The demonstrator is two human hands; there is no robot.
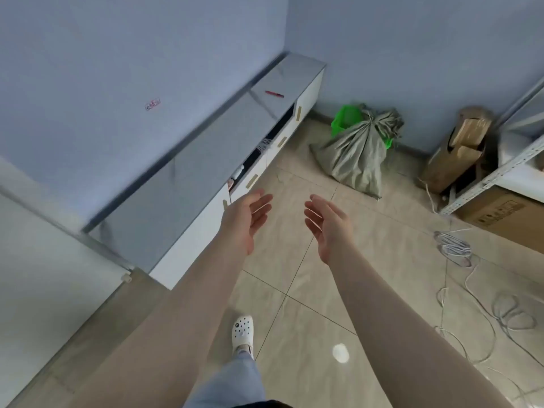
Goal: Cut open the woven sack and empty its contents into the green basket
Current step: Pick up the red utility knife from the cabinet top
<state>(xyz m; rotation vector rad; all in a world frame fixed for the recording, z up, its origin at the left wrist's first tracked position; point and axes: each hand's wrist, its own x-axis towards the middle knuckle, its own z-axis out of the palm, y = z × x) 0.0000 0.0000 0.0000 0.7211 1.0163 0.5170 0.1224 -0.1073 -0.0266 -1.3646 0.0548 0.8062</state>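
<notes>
Both arms are stretched forward over the tiled floor (294, 260), and nothing is held in either hand. The left hand (245, 220) is seen with palm turned inward and fingers straight and loosely spread; the right hand (328, 223) mirrors it, fingers relaxed and slightly parted. The 2 palms face each other with a clear gap between them.

The woven sack (357, 154) — grey-green, its neck bunched and tied — is found on the floor at about 1 o'clock from the hands, well apart from both and nearer the right one. It is slumped against the green basket (346, 119), which is largely hidden behind it in the corner by the wall.

At 12 o'clock from the left hand, a red pen-like item (274, 94) is seen lying on the long low cabinet (206, 148); what it is cannot be told. At 3 o'clock, white cables (453, 245) are coiled on the floor beside a metal shelf (500, 169).
</notes>
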